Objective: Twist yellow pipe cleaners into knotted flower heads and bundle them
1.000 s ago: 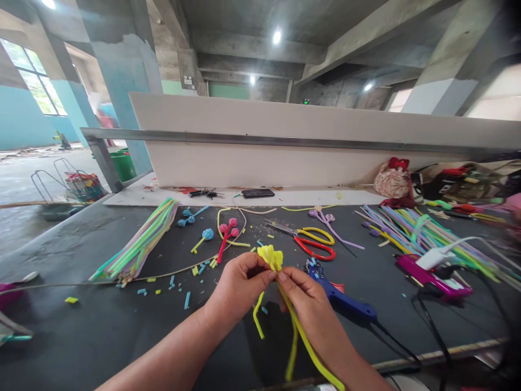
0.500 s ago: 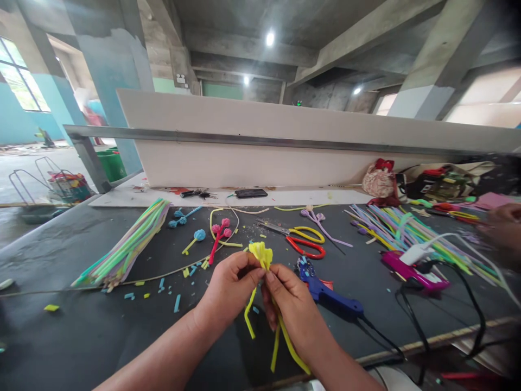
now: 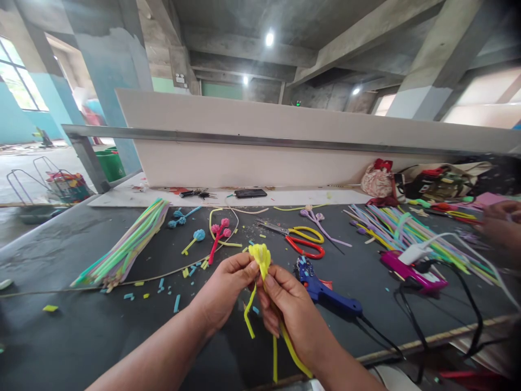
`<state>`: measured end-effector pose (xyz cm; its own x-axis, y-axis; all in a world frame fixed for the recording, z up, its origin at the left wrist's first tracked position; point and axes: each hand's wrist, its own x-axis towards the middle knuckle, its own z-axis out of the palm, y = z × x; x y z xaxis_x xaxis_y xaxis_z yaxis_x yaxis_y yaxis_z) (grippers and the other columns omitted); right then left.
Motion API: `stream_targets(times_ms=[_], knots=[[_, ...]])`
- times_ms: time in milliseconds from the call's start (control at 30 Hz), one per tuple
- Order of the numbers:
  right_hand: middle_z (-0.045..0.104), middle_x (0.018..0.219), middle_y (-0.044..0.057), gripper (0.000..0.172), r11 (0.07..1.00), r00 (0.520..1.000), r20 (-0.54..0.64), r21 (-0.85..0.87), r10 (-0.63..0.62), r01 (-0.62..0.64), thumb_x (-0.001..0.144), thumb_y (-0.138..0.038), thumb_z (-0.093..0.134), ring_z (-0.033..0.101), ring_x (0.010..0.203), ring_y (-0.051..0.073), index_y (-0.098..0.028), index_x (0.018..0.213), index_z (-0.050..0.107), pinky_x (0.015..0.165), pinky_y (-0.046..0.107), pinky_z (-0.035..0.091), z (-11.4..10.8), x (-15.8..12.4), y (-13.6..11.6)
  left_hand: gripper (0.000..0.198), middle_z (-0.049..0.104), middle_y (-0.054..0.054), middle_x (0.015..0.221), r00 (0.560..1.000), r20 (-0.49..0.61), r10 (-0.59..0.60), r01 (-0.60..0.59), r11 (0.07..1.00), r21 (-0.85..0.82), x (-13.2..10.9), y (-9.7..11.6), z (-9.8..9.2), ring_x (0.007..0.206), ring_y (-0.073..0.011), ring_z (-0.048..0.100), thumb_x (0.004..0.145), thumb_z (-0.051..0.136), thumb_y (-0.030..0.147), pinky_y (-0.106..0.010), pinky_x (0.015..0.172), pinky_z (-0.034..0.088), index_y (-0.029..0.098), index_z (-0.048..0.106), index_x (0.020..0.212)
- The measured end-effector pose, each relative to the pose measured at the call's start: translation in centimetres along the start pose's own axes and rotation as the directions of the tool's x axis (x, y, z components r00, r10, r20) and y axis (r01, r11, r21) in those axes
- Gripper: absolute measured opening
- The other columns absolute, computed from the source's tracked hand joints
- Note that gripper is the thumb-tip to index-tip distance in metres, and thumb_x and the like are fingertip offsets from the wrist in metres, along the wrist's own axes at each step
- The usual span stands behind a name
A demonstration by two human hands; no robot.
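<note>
Black counter (image 3: pixel 61 342), bearing blue glue gun (image 3: pixel 326 294) and red-and-yellow-handled scissors (image 3: pixel 289 234), both within reach, presumably for convenience; above it, my left hand (image 3: pixel 226 288) and right hand (image 3: pixel 291 301) pinch a yellow pipe-cleaner bloom (image 3: pixel 260 256) by side and neck, seemingly to keep its loops gathered.

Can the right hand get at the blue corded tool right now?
Likely yes: the blue corded tool lies close beside the right hand, with nothing visible between them, though that hand pinches the yellow bundle and may need to release it.
</note>
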<state>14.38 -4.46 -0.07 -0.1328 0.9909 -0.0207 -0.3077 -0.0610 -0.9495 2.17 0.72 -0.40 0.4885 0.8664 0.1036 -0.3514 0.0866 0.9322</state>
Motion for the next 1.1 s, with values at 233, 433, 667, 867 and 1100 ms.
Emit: stream_targets(times_ms=[233,433,667,867,1100], knots=[[0.041,0.056,-0.007,0.021,0.983,0.991,0.101,0.151,0.092,-0.107,0.090,-0.036,0.049,0.023,0.039,0.003,-0.019,0.078,0.052,0.035,0.016,0.016,-0.1,-0.1,-0.5,0.015,0.054,0.000,0.065,0.989,0.129,-0.069,0.106,0.945,-0.308,-0.2,0.8,0.2,0.062,-0.0089,0.050,0.071,0.071,0.026,-0.021,0.066,0.041,0.013,0.066,0.078],[0.039,0.054,-0.008,0.018,0.978,0.990,0.117,0.184,0.080,-0.101,0.087,-0.034,0.055,0.020,0.038,0.002,-0.020,0.077,0.050,0.034,0.016,0.012,-0.3,0.1,-0.2,0.014,0.058,-0.001,0.066,0.996,0.087,-0.026,0.054,0.941,-0.333,-0.2,1.0,0.6,0.065,-0.0092,0.052,0.068,0.073,0.023,-0.019,0.067,0.041,0.012,0.064,0.068],[0.045,0.055,-0.007,0.019,0.980,0.999,0.051,0.199,0.010,-0.020,0.085,-0.030,0.058,0.027,0.037,0.002,-0.018,0.073,0.052,0.036,0.017,0.020,-0.3,0.5,0.2,0.013,0.061,-0.002,0.061,0.993,0.105,-0.045,0.081,0.925,-0.370,-0.2,0.7,1.0,0.056,-0.0088,0.055,0.074,0.068,0.022,-0.018,0.058,0.041,0.011,0.064,0.073],[0.049,0.056,-0.006,0.019,0.978,1.000,0.011,0.207,-0.010,0.008,0.085,-0.032,0.058,0.032,0.036,0.001,-0.017,0.075,0.054,0.036,0.015,0.025,-0.2,0.5,0.3,0.015,0.063,-0.004,0.052,0.988,0.134,-0.081,0.117,0.953,-0.281,-0.2,0.4,1.0,0.047,-0.0146,0.060,0.079,0.061,0.025,-0.022,0.050,0.045,0.011,0.061,0.078],[0.053,0.056,-0.003,0.026,0.984,0.998,0.010,0.168,-0.059,0.056,0.086,-0.035,0.056,0.040,0.037,0.004,-0.016,0.070,0.053,0.036,0.016,0.034,0.1,0.7,0.7,0.023,0.055,0.000,0.044,0.986,0.133,-0.097,0.129,0.957,-0.261,-0.3,0.2,0.8,0.038,-0.0191,0.058,0.082,0.056,0.027,-0.029,0.038,0.047,0.014,0.052,0.064]])
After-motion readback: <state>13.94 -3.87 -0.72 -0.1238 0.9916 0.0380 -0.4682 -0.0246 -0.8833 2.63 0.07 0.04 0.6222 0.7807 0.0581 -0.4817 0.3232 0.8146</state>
